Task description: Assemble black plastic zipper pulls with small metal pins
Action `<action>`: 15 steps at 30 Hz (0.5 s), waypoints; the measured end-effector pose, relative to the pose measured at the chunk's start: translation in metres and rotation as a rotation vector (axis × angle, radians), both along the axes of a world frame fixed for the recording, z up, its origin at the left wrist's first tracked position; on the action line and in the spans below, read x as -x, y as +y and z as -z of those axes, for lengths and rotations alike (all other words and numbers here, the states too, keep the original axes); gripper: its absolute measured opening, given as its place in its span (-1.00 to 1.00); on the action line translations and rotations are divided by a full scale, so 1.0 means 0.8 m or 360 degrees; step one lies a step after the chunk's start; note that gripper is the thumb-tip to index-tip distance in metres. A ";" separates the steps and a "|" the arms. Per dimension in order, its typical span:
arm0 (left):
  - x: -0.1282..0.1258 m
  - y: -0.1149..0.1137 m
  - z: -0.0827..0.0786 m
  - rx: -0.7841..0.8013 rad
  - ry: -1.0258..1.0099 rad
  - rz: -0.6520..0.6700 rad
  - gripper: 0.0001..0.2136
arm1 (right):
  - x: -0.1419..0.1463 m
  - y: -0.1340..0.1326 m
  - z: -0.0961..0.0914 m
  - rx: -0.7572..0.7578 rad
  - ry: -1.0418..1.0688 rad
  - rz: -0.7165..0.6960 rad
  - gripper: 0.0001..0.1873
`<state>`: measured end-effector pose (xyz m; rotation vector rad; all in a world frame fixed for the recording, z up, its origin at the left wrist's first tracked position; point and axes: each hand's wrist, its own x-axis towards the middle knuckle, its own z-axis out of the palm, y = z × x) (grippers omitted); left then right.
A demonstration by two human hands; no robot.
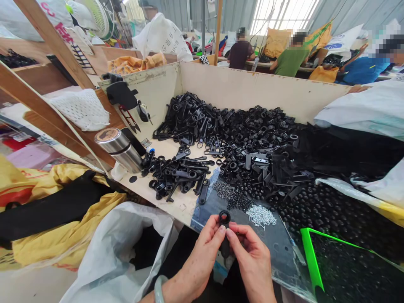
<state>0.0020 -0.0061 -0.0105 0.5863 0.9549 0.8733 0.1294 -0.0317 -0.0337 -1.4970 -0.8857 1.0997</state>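
Note:
Between my two hands, just in front of the bench edge, is a black plastic part with a ring at its top end (224,217) and a narrow body below. My left hand (206,244) pinches it from the left, thumb near the ring. From the right, my right hand (249,250) grips the same part with thumb and fingers, which partly hide its body. Beyond the hands lie a heap of silver screws (261,215) and a heap of small dark pieces (233,197). Similar long black ringed parts (179,174) are piled to the left.
Large black part piles (255,130) fill the back of the walled bench. A steel flask (121,149) and scissors (129,118) are at left. A screwdriver (293,244) lies beside a green-edged tray (311,256). A white sack (116,252) stands open below left. Several people sit further back.

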 end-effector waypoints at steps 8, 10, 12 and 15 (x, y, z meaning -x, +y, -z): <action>-0.007 -0.014 0.013 0.0084 -0.0148 -0.0092 -0.56 | 0.004 -0.010 0.016 -0.0006 0.0018 0.0135 -0.70; -0.009 -0.015 0.010 0.0122 -0.0212 -0.0102 -0.53 | 0.005 -0.014 0.024 0.0007 0.0058 0.0161 -0.70; -0.012 -0.014 0.006 0.0132 -0.0257 -0.0089 -0.57 | 0.005 -0.017 0.028 0.0027 0.0098 0.0159 -0.69; -0.016 -0.014 0.004 0.0118 -0.0317 -0.0079 -0.68 | 0.005 -0.019 0.026 0.0021 0.0035 0.0170 -0.69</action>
